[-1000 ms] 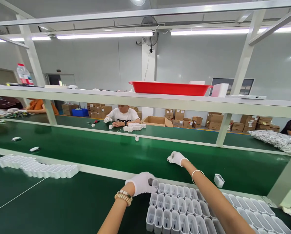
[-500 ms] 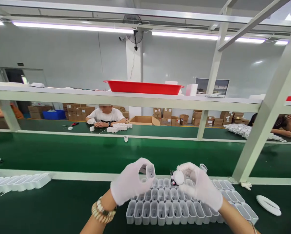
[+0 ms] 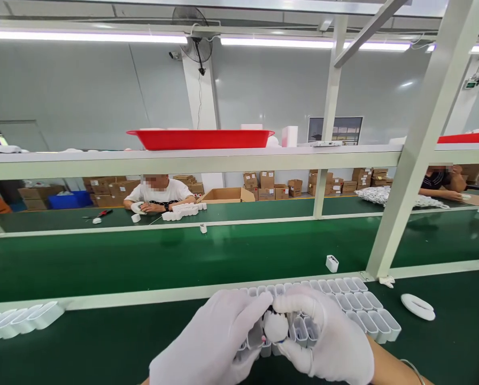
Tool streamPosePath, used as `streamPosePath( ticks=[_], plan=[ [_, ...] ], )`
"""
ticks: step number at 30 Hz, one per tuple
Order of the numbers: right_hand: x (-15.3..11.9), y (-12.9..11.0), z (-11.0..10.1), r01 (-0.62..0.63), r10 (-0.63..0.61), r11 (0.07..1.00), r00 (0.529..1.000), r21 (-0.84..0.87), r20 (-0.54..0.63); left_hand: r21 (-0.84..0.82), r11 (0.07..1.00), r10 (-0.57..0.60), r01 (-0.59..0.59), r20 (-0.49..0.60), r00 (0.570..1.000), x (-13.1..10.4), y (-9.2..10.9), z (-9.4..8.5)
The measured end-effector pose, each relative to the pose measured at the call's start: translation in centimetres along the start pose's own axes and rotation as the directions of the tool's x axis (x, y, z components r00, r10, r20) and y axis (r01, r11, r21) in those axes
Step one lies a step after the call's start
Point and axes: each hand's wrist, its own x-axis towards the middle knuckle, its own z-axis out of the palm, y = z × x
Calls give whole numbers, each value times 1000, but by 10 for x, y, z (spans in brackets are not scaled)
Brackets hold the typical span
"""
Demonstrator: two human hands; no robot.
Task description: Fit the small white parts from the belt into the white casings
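Both hands wear white gloves and meet low in the middle of the view. My left hand [image 3: 219, 337] is closed round a translucent white cup [image 3: 255, 336], partly hidden by its fingers. My right hand [image 3: 327, 334] pinches a round white part [image 3: 276, 326] with a dark edge, right beside the cup's opening. Whether the part is inside the cup, I cannot tell. Beneath and behind the hands stand rows of similar open white cups [image 3: 378, 324] on the dark green table.
A white oval piece [image 3: 418, 307] lies at the right, near a slanted post [image 3: 408, 155]. One white cup [image 3: 332, 263] rests on the green belt [image 3: 143, 256]. More cups [image 3: 43, 315] stand at the left. A person [image 3: 159, 193] sits across, below a red tray [image 3: 203, 139].
My hands have come together and nearer to the camera, bringing the cup and the round part side by side. The view has shifted, with the background moving left.
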Motion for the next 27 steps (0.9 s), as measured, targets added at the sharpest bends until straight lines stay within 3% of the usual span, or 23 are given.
streamPosePath(
  ticks=[3,10,21,27],
  plan=[
    [6,-6,-2,-57,53,998,993,32,109,0,1000,-6,6,-7,1000,-1,1,2],
    [15,-11,-1,-50,20,989,977,139,211,-32,998,-43,45,59,997,2,6,2],
    [4,-4,3,-86,85,996,991,-2,104,-6,998,-67,68,55,996,2,7,1],
    [5,-3,4,-140,132,990,974,32,182,-18,997,-75,77,60,995,-6,4,4]
  ],
)
